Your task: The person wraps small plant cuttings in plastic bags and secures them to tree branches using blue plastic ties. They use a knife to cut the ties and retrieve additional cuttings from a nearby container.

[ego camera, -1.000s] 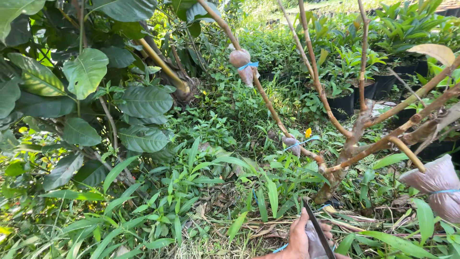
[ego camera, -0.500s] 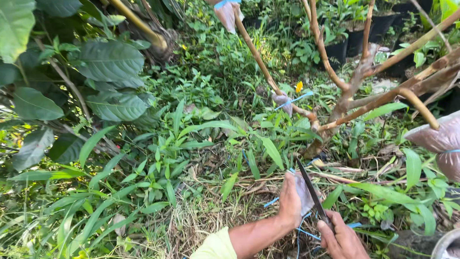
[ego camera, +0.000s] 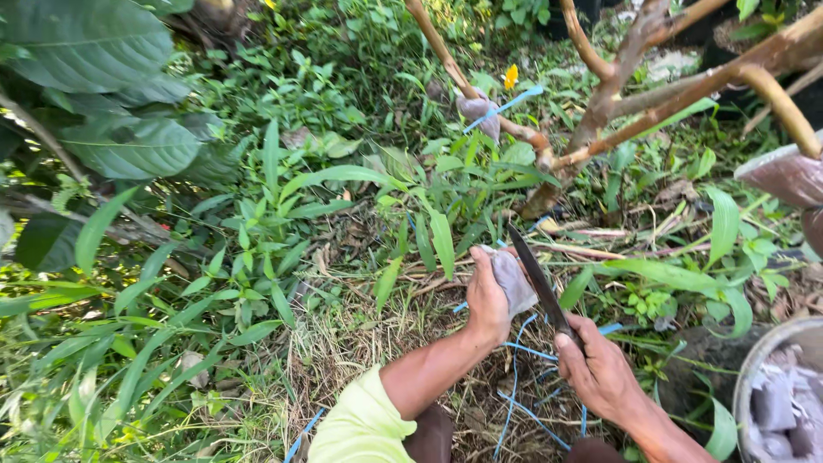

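My left hand [ego camera: 485,302] grips a small grey plastic-wrapped bundle [ego camera: 514,279] low over the grassy ground. My right hand [ego camera: 600,364] holds a dark knife [ego camera: 540,283] by its handle, the blade pointing up and left and lying against the bundle. Thin blue strings [ego camera: 523,351] trail from between the hands down across the dry grass. Above them a brown branch [ego camera: 446,56] carries another wrapped bundle [ego camera: 478,111] tied with blue string.
A branching tree trunk [ego camera: 600,103] rises at the upper right, with a large brown wrapped bundle [ego camera: 784,176] at the right edge. A round bucket [ego camera: 759,369] holding several grey packets sits at the lower right. Big-leaved plants [ego camera: 129,146] crowd the left side.
The view tilted down toward the ground. Both hands came fully into view, and the left hand with the bundle moved up and left as the knife blade settled against it.
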